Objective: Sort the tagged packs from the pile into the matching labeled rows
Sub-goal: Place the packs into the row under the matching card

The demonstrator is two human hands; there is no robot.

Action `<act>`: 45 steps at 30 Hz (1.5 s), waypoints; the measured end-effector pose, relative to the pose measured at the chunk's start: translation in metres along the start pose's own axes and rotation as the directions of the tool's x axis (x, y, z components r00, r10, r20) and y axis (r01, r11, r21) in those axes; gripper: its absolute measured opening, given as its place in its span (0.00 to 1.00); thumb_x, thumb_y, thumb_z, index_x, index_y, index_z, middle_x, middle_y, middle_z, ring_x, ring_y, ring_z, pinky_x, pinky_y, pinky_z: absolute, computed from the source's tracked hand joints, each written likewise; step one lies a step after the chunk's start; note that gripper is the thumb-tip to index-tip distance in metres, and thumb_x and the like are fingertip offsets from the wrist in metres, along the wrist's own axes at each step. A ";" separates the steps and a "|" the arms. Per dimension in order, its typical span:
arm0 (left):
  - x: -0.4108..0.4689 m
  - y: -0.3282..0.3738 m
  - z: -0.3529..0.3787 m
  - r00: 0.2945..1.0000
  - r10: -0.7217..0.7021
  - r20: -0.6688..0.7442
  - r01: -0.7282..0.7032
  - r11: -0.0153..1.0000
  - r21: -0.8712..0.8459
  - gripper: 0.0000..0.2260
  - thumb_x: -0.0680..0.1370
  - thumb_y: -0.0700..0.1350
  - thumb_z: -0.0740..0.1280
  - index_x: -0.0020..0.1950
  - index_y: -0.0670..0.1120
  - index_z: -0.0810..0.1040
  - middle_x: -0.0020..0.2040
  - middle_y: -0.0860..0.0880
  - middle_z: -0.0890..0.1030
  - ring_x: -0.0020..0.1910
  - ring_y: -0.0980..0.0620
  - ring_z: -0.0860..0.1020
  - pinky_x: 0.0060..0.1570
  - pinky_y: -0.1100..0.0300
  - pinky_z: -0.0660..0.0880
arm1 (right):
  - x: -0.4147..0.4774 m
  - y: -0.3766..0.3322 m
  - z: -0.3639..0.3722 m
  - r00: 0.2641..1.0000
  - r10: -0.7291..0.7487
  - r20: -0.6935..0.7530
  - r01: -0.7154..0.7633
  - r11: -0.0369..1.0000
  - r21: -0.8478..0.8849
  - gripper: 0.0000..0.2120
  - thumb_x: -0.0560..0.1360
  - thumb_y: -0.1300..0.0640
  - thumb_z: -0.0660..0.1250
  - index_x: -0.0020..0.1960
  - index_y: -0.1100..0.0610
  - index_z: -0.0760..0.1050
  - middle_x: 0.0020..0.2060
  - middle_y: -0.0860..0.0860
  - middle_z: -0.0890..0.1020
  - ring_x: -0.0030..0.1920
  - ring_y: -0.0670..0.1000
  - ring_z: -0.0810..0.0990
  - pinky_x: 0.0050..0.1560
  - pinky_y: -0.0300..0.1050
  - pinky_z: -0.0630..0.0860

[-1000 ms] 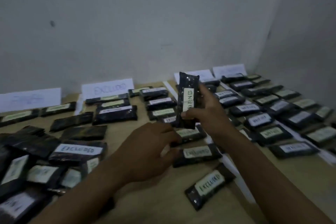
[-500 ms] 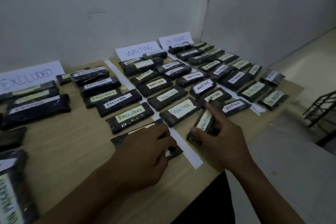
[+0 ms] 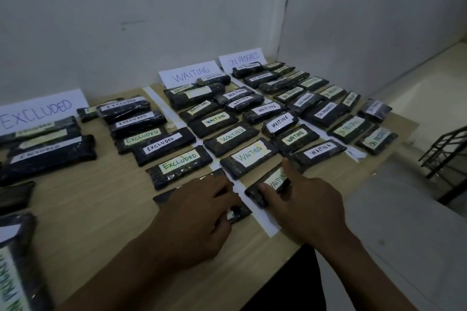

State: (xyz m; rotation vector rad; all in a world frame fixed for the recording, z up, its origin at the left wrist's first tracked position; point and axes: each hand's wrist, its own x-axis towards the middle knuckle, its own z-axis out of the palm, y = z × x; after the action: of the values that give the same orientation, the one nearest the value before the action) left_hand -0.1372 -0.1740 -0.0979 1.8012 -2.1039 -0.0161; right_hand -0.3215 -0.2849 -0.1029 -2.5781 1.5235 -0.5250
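Note:
Dark tagged packs lie in rows behind paper signs: EXCLUDED (image 3: 38, 111), WAITING (image 3: 189, 74) and ON PROGRESS (image 3: 242, 58). A WAITING pack (image 3: 274, 180) lies flat at the near end of the WAITING rows. My right hand (image 3: 303, 199) rests on it, with the thumb on its near end and a straight index finger along its far edge. My left hand (image 3: 202, 209) lies over a pack (image 3: 238, 214) at the near end of the EXCLUDED row and hides its tag. At the left edge is part of the pile (image 3: 17, 260), with one pack tagged ON PROGRESS.
White paper strips (image 3: 262, 219) divide the rows on the wooden table (image 3: 88, 209). The table's front edge runs just below my right wrist. Walls stand close behind the signs. A dark metal railing (image 3: 449, 154) is on the floor side at the right.
A second ago my right hand held the WAITING pack upright above the table. It has since laid the pack flat at the near end of the WAITING rows. My left hand stayed on its pack.

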 end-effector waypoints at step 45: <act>-0.200 -0.064 -0.114 0.603 -0.781 -0.165 0.627 0.591 -0.507 0.29 0.64 0.46 0.80 0.59 0.57 0.71 0.51 0.52 0.81 0.49 0.53 0.81 0.50 0.50 0.79 | 0.026 -0.228 0.055 0.421 -0.876 0.234 0.847 0.472 0.244 0.21 0.78 0.39 0.54 0.67 0.46 0.68 0.68 0.45 0.69 0.67 0.49 0.65 0.64 0.47 0.65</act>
State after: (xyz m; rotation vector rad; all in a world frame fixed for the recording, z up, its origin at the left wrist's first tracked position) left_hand -0.0206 0.0312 -0.0606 2.0510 -0.8901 -0.2761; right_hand -0.1024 -0.1992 -0.0890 -2.9865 -0.0847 -0.1575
